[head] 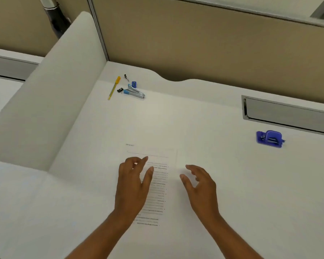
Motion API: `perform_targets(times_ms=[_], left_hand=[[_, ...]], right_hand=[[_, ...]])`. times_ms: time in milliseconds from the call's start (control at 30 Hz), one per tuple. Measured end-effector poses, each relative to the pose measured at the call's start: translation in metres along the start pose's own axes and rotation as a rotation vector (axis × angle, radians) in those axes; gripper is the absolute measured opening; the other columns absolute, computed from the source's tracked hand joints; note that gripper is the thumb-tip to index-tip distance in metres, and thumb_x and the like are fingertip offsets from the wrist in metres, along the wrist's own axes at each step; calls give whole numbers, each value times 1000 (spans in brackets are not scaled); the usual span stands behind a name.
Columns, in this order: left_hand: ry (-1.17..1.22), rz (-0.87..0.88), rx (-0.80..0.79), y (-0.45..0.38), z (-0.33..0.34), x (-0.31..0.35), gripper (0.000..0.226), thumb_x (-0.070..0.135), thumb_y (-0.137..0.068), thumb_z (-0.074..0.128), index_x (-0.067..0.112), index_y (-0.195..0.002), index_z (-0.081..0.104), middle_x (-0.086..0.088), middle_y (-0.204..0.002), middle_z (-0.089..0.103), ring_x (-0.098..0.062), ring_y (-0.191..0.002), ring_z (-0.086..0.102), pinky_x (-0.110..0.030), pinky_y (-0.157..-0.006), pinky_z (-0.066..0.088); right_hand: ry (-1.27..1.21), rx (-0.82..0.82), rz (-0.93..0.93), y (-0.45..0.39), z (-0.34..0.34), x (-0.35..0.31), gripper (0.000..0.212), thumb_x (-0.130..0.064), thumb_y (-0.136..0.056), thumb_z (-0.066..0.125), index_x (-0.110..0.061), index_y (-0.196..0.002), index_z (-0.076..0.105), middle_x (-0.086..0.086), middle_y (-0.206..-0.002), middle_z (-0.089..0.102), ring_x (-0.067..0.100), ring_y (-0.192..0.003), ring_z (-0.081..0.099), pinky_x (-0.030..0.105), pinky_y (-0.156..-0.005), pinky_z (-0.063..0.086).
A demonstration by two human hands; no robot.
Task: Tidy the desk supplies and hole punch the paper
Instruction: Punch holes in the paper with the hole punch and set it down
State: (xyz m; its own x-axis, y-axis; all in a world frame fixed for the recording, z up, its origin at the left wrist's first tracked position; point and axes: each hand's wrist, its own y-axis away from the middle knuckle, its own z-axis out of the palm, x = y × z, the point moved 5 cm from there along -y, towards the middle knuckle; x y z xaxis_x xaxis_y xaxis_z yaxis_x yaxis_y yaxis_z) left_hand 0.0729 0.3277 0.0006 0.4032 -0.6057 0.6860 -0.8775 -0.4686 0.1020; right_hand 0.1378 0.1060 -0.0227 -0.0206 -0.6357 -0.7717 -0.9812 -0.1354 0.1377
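A printed sheet of paper (pixel 157 152) lies flat on the white desk (pixel 204 116), its text upside down to me. My left hand (pixel 133 186) hovers over the sheet's left part, fingers spread and holding nothing. At the sheet's right edge is my right hand (pixel 200 186), open and empty too. A blue hole punch (pixel 269 139) sits far right. At the back left lie a yellow pen (pixel 114 87), a blue and silver stapler (pixel 135 91), a black binder clip (pixel 120 90), a small blue sharpener (pixel 134 84) and a small dark clip (pixel 126 77).
A white side partition (pixel 51 101) borders the desk on the left. A beige back panel (pixel 195 38) stands behind it. A grey cable slot (pixel 288 114) is set into the desk at the right, just behind the hole punch.
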Motion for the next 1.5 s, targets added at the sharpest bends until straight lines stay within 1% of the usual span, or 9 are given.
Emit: perform_targets(times_ms=[167,367,533,633,700,800,1067,1267,1500], left_hand=[[22,42,-99,56,29,18,44,38,-104,63,22,-145,65,6,-133,56,-7,-124,44,-24,-103,44],[-31,-30,-41,92,30,-2,44,35,-104,65,21,-146,64,2,-135,57,-15,-130,46,-23,-105,39],[-185,41,63,99,18,-35,43,35,-102,68,17,-141,68,-4,-139,62,-28,-135,51,-48,-110,51],[-241,54,37,100,16,-55,49,44,-104,62,17,-145,64,-7,-153,56,-31,-148,46,-49,-121,43],[-312,113,5,102,19,-65,59,55,-105,51,17,-148,62,-11,-160,52,-36,-153,42,-51,-125,34],[-395,191,-60,104,26,-73,71,66,-103,40,21,-156,54,-12,-170,40,-38,-160,31,-55,-129,24],[-466,208,-115,103,40,-85,84,82,-99,34,30,-166,35,-4,-179,16,-30,-166,6,-56,-134,7],[-444,225,-91,104,44,-89,84,81,-99,39,31,-166,34,-6,-179,16,-30,-167,4,-58,-134,8],[-438,230,-76,103,45,-91,85,81,-98,41,30,-165,37,-5,-179,18,-30,-167,6,-57,-134,7]], right_hand=[[-21,-44,31,58,-20,42,30,-33,-94,76,-34,-123,69,-26,-122,62,8,-116,64,43,-103,54],[-22,-107,-15,68,-21,47,29,-29,-94,76,-27,-123,71,-17,-123,67,8,-113,65,41,-103,55],[47,-161,-108,32,-7,21,31,-30,-95,75,-23,-126,70,-9,-129,68,15,-118,64,45,-104,54],[91,-184,-161,0,6,-4,33,-29,-96,75,-20,-127,70,-5,-132,68,19,-123,62,44,-108,51],[159,-200,-207,-20,17,-21,36,-29,-96,74,-17,-130,69,-1,-136,66,22,-129,58,33,-113,44],[268,-229,-243,-46,34,-37,45,-32,-96,74,-13,-136,63,4,-142,61,25,-134,52,28,-108,39],[339,-285,-111,-97,57,-42,63,-36,-93,77,-11,-145,54,13,-145,52,35,-137,45,44,-111,43],[194,-274,27,-116,54,-39,54,-24,-80,89,-7,-125,67,11,-121,67,27,-115,65,42,-102,52],[-109,-254,218,-120,53,-38,53,-18,-71,96,-14,-116,69,2,-110,62,20,-97,62,32,-81,51]])
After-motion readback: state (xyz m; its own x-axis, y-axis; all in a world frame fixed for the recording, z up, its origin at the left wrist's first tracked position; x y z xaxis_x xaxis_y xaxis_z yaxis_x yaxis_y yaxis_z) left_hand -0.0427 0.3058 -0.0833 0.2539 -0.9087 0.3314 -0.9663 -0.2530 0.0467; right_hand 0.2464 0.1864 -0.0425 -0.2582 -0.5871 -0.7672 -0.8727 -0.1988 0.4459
